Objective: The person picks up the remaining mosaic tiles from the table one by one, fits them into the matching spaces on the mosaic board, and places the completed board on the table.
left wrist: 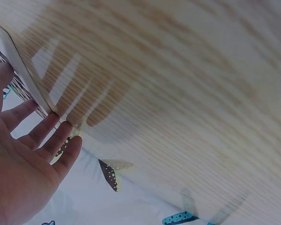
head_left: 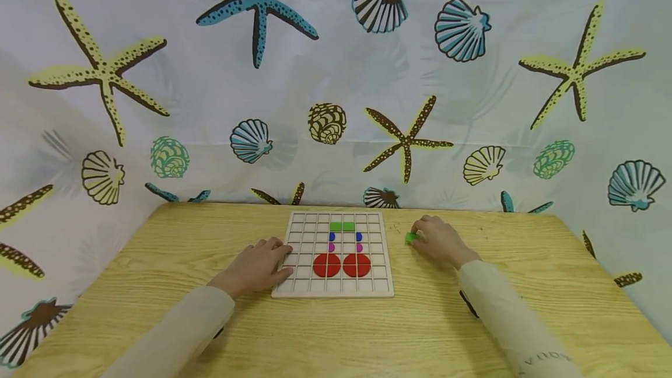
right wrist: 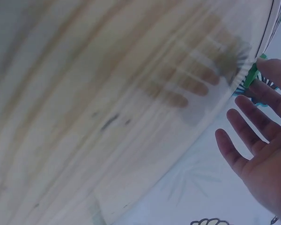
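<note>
A white gridded board [head_left: 379, 286] lies on the wooden table. My left hand [head_left: 257, 265] rests at its left edge, thumb and fingertips touching the rim; in the left wrist view the fingers [left wrist: 46, 125] look nearly straight. To the right of the board, my right hand [head_left: 438, 242] pinches a green tile [head_left: 410, 238] between thumb and index finger, the other fingers spread in the right wrist view. On the board sit two green squares [head_left: 336, 226] side by side, blue half-round pieces [head_left: 332, 237], pink half-round pieces [head_left: 359, 247] and two red circles [head_left: 321, 265] made of quarter pieces.
The wooden table [head_left: 336, 337] ends at a white cloth [head_left: 315, 174] printed with starfish and shells, which stands behind it and along both sides. Dark marks [right wrist: 110, 123] show on the tabletop near the right hand.
</note>
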`<state>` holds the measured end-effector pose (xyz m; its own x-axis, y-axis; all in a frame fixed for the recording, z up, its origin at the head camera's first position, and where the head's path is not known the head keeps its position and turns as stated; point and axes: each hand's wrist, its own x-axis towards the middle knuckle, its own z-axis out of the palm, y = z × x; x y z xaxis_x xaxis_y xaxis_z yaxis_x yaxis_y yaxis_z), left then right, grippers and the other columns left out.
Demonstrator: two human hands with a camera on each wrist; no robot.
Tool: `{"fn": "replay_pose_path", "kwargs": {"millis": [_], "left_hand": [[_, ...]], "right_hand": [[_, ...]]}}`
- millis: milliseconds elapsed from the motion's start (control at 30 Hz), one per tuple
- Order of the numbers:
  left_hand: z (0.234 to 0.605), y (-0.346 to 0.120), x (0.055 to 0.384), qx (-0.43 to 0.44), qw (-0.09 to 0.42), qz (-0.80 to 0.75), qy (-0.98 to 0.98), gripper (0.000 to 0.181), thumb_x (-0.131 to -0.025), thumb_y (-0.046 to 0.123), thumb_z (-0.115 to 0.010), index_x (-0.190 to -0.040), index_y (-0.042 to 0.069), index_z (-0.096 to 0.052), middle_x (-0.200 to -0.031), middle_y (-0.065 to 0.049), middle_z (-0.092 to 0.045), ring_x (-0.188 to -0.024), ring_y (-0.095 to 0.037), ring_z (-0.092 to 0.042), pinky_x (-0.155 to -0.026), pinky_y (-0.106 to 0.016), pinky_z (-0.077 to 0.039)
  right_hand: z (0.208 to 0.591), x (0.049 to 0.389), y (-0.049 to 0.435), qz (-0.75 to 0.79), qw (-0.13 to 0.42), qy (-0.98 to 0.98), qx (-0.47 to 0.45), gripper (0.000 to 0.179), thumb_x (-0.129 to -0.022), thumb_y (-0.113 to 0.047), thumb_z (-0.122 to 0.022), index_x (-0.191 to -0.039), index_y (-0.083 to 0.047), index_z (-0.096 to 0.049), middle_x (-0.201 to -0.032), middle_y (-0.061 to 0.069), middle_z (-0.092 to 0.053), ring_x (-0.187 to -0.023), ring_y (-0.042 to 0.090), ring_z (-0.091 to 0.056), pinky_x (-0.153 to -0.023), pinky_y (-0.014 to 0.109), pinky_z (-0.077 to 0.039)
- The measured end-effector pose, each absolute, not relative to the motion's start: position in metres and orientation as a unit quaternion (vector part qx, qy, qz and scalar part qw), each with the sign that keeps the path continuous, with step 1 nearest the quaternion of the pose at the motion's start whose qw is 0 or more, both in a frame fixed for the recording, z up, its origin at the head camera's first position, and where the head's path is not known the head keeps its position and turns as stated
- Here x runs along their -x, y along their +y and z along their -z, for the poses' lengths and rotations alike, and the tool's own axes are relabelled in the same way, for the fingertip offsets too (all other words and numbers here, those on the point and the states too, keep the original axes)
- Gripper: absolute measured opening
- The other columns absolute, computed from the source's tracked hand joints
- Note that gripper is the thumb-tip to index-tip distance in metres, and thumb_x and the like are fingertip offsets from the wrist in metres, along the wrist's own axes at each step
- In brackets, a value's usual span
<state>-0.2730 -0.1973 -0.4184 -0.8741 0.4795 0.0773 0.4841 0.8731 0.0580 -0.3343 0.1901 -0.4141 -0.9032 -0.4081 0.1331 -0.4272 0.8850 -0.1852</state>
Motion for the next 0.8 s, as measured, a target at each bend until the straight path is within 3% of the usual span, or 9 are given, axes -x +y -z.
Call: {"fn": "replay_pose_path", "kwargs": {"millis": [800], "left_hand": [[0.418, -0.197, 0.272, 0.249, 0.025, 0.04, -0.967, 0.048, -0.091, 0.037, -0.054, -0.128, 0.008, -0.052, -0.12, -0.013, -0.052, -0.105, -0.03, -0.053, -0.084, -0.05, -0.044]], "right_hand": [[0.41, 0.352, 0.123, -0.116, 0.044, -0.964, -0.234, 0.021, -0.087, -0.025, -0.062, -0.103, -0.012, -0.065, -0.108, 0.007, -0.059, -0.107, 0.027, -0.053, -0.09, 0.042, -0.045]]}}
